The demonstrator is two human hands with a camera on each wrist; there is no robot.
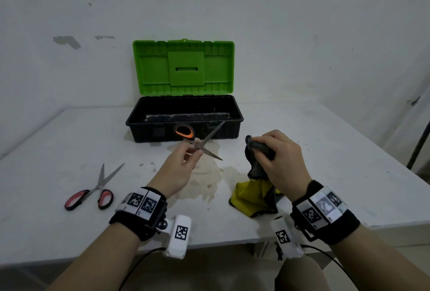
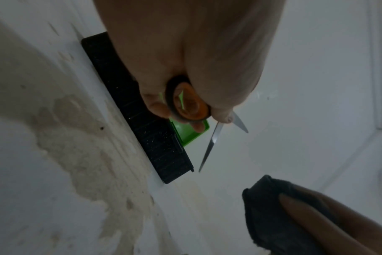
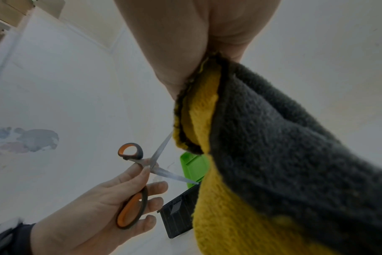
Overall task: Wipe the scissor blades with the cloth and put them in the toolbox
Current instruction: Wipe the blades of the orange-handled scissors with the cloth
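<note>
My left hand holds the orange-and-black scissors in the air before the toolbox, blades spread wide apart. In the right wrist view its fingers curl round the lower handle of the scissors. My right hand grips a grey-and-yellow cloth to the right of the blades, apart from them; the cloth's lower end rests on the table. The cloth fills the right wrist view. The toolbox, black with a green lid standing open, sits at the table's back. The left wrist view shows one handle ring and both blades.
A second pair of scissors, red-handled and lying open, rests on the white table to the left. A brownish stain marks the table between my hands. A wall stands behind the toolbox; a dark pole leans at the far right.
</note>
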